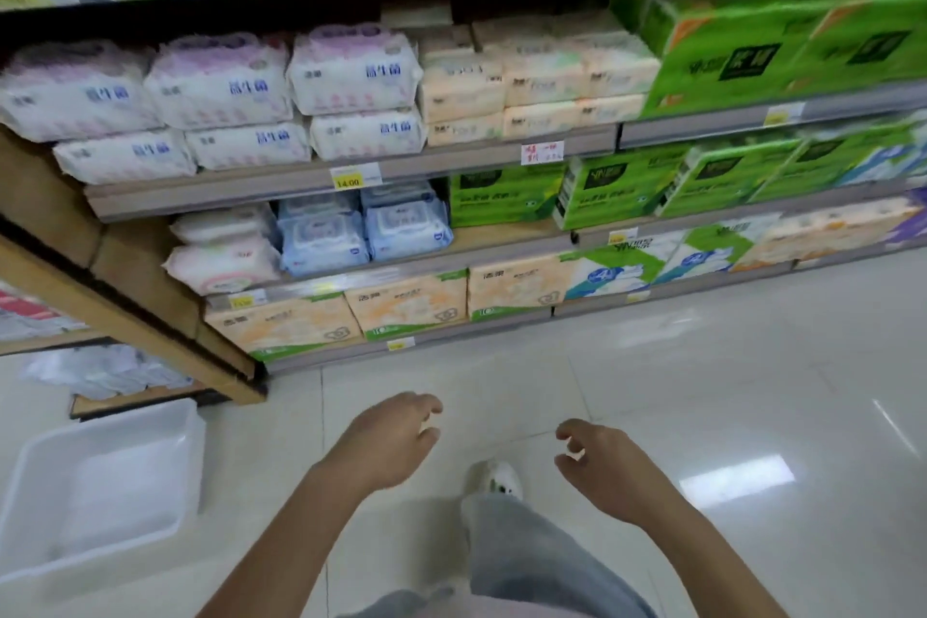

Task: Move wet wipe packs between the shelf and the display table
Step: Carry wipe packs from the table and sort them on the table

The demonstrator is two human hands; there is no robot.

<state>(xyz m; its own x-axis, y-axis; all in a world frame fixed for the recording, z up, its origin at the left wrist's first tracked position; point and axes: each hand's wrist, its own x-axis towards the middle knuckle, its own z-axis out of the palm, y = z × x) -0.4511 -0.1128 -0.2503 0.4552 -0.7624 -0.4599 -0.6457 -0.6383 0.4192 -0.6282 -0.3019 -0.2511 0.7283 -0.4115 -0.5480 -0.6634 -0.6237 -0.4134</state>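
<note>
We hold our empty left hand [396, 437] and right hand [597, 459] forward over the pale tiled floor [702, 391], fingers loosely curled, while blue plastic wet wipe packs [363, 228] sit far on the grey metal shelf [501, 243].

A single wide-angle view from the person's head, angled forward and down. It faces a stocked grey metal store shelf [351, 176] at close standing range, tilted in frame, with glossy pale tiled floor [702, 391] below and both bare forearms reaching in from the bottom edge.
</note>
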